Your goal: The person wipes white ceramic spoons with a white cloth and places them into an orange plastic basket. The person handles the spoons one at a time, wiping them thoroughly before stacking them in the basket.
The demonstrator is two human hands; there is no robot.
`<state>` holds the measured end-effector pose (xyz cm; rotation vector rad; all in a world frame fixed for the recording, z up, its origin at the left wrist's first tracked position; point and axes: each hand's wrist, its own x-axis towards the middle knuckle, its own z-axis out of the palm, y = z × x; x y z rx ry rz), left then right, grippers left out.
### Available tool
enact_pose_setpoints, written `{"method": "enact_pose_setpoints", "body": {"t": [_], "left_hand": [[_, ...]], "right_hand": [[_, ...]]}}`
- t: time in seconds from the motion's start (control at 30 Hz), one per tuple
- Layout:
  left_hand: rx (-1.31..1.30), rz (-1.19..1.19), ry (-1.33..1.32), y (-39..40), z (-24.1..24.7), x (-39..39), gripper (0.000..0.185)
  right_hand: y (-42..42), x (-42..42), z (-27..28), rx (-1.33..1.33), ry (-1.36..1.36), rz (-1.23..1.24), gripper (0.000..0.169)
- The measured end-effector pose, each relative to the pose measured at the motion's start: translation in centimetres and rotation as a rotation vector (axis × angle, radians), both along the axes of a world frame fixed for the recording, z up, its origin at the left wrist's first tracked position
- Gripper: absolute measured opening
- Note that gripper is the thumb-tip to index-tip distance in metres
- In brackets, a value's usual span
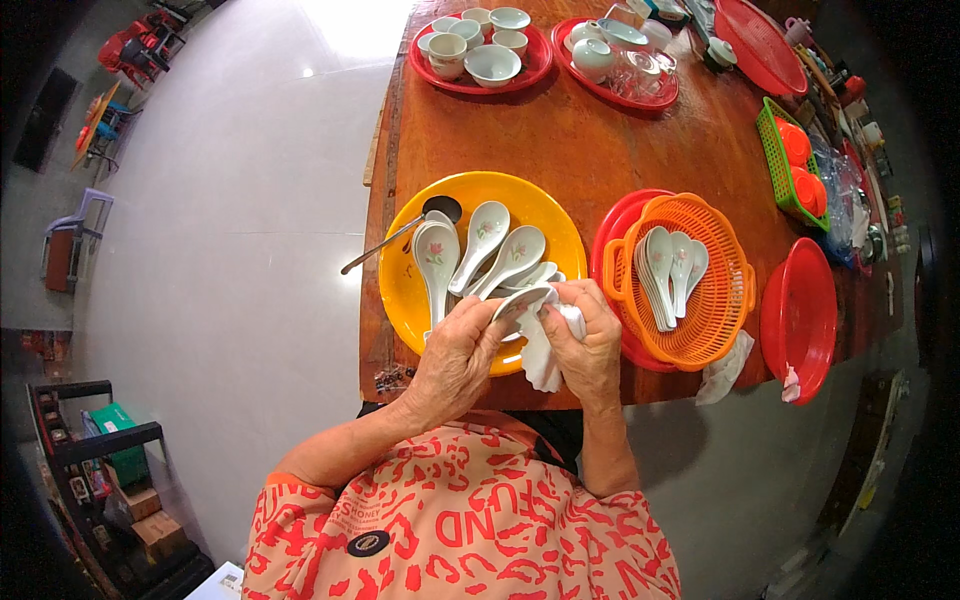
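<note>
My left hand (459, 358) grips a white porcelain spoon (523, 299) with a floral print, held over the front of a yellow plastic basin (553, 201). A crumpled white cloth or tissue (541, 358) is pinched in my right hand (589, 337) and pressed against the spoon's bowl. Several similar flower-printed spoons (486, 231) lie in the basin, some stacked on the left. A dark metal ladle (442, 206) rests across the basin's left rim. To the right, an orange slotted basket (716, 304) holds more white spoons (660, 259), standing on a red tray (609, 225).
Red trays (517, 84) (660, 101) of cups, bowls and glassware stand at the back of the wooden table (480, 135). A green basket (784, 184) with orange items and a red basin (806, 322) are on the right. A white tissue (727, 367) hangs at the table's front edge.
</note>
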<state>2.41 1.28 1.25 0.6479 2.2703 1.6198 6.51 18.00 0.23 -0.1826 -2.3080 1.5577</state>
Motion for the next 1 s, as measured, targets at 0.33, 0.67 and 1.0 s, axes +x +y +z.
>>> {"method": "enact_pose_setpoints", "body": {"t": [0.33,0.67,1.0], "left_hand": [[0.172,0.224,0.049,2.0,-1.8,0.6,0.029],[0.122,-0.04,0.128,0.2,2.2,-3.2,0.02],[0.142,0.186,-0.056,0.3,2.3,-2.9,0.019]], "right_hand": [[-3.8,-0.3,-0.8,-0.898,-0.201,-0.024,0.015],[-1.2,-1.5,1.6,-0.298,-0.184,0.166,0.015],[-1.8,0.3,1.3,-0.203,-0.29,0.182,0.016]]}}
